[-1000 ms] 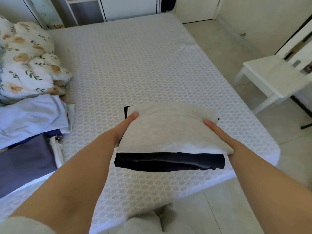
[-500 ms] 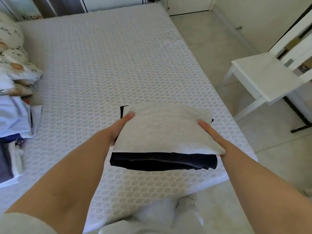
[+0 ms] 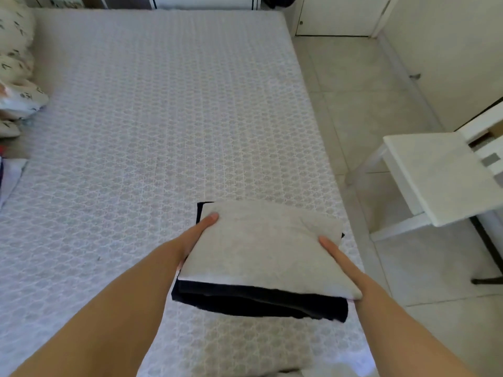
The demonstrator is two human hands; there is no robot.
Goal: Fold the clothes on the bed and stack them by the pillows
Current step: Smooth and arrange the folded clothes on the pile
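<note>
A folded light grey garment (image 3: 261,246) lies on top of folded dark navy clothes (image 3: 258,303), forming one stack near the front right edge of the white patterned bed (image 3: 163,118). My left hand (image 3: 196,235) grips the stack's left side with the thumb on the grey top. My right hand (image 3: 337,257) grips its right side the same way. The fingers of both hands are hidden under the stack. Floral pillows (image 3: 16,63) show at the far left edge of the bed.
A white chair (image 3: 441,175) stands on the tiled floor right of the bed. Part of another pile of clothes (image 3: 5,172) shows at the left edge, below the pillows. Cupboards and a door line the far wall.
The view has swung to the right, so the pillows and the left pile have slid almost out of sight. Both hands still hold the stack by its sides.
</note>
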